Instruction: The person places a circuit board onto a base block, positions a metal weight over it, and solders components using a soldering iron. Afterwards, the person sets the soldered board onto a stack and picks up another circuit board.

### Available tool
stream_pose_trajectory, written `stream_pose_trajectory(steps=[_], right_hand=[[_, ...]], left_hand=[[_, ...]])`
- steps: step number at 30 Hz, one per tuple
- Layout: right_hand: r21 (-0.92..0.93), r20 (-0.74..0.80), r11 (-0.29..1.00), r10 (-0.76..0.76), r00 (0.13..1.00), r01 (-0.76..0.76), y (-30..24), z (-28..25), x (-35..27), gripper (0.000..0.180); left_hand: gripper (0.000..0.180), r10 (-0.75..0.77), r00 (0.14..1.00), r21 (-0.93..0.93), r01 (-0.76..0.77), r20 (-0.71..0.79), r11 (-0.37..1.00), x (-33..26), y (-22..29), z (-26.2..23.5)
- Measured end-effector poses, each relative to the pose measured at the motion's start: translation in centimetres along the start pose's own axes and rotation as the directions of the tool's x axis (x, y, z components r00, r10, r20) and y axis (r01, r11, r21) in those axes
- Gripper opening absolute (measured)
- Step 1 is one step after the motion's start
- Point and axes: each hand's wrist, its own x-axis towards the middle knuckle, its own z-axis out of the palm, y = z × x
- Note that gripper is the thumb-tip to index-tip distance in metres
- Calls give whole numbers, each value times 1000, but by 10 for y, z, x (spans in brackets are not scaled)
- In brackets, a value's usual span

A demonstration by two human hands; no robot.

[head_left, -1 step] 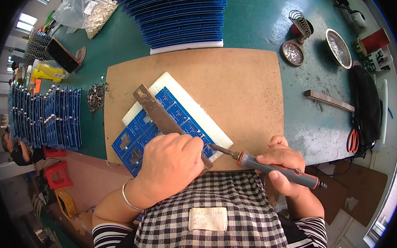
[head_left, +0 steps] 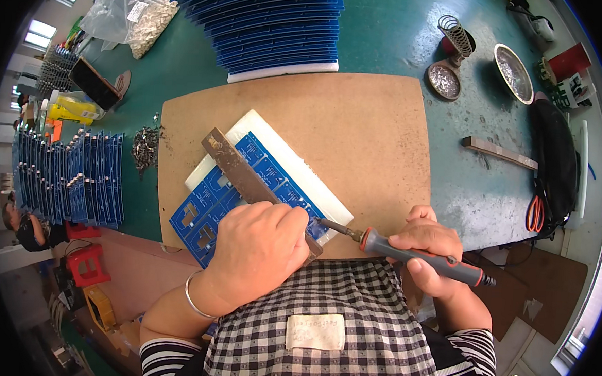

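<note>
A blue circuit board lies slanted on a white foam pad. Across the board runs a brown wooden bar. My left hand rests on the bar and the board, its fingers curled closed; whatever they pinch is hidden beneath the knuckles. From the right, my right hand grips a grey and orange soldering iron. The iron's dark tip reaches the board's near right part, just beside my left fingers.
Under the pad is a brown work board on a green table. Blue boards are stacked at the back, and more stand at left. Rightward are an iron stand, a metal dish, a wooden stick and scissors.
</note>
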Motion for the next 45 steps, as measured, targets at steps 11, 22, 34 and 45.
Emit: stream_pose_trajectory(steps=[11, 22, 34, 45], right_hand=[[2, 1, 1000, 1, 1000, -1, 0, 2, 7, 34], [65, -46, 998, -24, 999, 27, -1, -12, -12, 31], [48, -11, 998, -32, 999, 32, 1, -6, -17, 29], [50, 7, 998, -29, 1000, 29, 2, -5, -15, 29]], left_hand=[[12, -11, 1000, 3, 11, -26, 1000, 3, -5, -2], [14, -63, 997, -242, 51, -41, 969, -11, 3, -6], [16, 31, 998, -221, -18, 55, 975, -10, 6, -3], [17, 26, 996, -185, -9, 89, 983, -8, 6, -2]])
